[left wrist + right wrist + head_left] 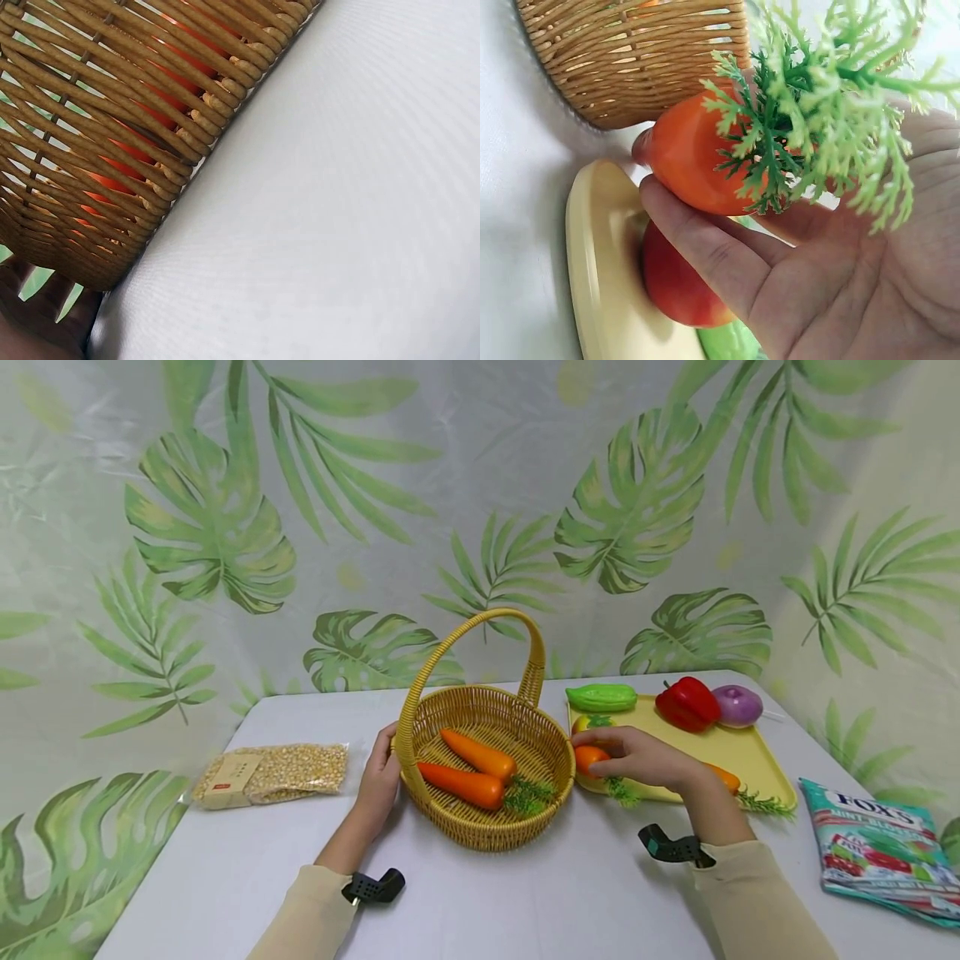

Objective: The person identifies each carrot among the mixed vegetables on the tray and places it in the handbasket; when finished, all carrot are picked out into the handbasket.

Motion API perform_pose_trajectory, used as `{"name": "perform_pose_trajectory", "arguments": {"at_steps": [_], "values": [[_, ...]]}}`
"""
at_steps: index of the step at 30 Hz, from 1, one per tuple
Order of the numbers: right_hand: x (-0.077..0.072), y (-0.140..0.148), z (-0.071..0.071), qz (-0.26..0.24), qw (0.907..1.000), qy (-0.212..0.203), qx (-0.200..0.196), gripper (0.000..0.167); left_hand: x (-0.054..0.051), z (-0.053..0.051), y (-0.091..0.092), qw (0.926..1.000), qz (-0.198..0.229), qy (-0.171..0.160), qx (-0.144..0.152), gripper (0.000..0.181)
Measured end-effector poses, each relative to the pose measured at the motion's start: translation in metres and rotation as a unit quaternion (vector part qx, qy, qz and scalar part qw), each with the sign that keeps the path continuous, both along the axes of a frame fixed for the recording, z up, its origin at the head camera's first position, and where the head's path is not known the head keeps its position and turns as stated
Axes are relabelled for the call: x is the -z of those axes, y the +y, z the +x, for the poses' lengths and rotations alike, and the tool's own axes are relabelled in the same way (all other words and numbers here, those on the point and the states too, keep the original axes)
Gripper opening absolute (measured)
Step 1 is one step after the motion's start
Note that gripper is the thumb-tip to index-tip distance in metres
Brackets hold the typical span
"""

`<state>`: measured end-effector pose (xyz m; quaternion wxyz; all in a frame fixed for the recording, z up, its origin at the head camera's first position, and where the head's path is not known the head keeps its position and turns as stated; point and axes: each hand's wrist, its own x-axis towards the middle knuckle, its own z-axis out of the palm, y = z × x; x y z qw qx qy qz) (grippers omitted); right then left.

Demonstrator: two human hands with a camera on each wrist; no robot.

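A woven basket point(487, 835) with a tall arched handle stands mid-table, holding two toy carrots point(468, 787) with green tops. My left hand point(377, 785) rests against the outside of its left wall; in the left wrist view its fingers lie along the weave, partly hidden. Just right of the basket, my right hand point(637, 758) holds another toy carrot point(697, 154) between thumb and fingers, leafy top toward the palm. Below that hand is a yellow tray point(776, 768) bearing a red-and-yellow round fruit point(679, 281), a red bell pepper point(686, 703), a purple onion point(737, 706) and one carrot point(723, 777).
A green ridged vegetable point(602, 697) lies at the tray's back left corner. To the left of the basket is a clear bag of corn kernels point(292, 770). A teal candy bag point(877, 847) sits at the table's right edge. Behind the table point(510, 902) hangs a leaf-print cloth point(495, 460).
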<state>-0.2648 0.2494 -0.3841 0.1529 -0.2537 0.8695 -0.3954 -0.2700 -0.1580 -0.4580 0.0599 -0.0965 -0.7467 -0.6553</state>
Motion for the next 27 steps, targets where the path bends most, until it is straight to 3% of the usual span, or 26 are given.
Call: {"name": "perform_pose_trajectory", "arguments": {"at_steps": [6, 13, 18, 21, 27], "values": [[-0.003, 0.006, 0.0, -0.022, 0.9987, 0.028, 0.035, 0.042, 0.0, 0.0, 0.0, 1.0, -0.002, 0.003, 0.0, 0.037], [-0.022, 0.008, 0.011, -0.066, 0.993, 0.035, 0.092, 0.044, 0.0, -0.001, 0.001, 1.0, -0.001, 0.005, -0.004, 0.036], [-0.031, 0.011, 0.016, -0.1, 0.9917, 0.014, 0.081, 0.039, 0.001, -0.002, 0.001, 1.0, -0.001, 0.005, -0.006, 0.037], [-0.033, 0.012, 0.017, -0.118, 0.9917, 0.005, 0.051, 0.037, 0.001, -0.002, 0.001, 1.0, -0.001, 0.004, -0.006, 0.036], [-0.024, 0.001, 0.01, -0.113, 0.9935, 0.0, 0.009, 0.036, 0.001, 0.0, 0.001, 1.0, 0.003, 0.005, -0.005, 0.036]]}}
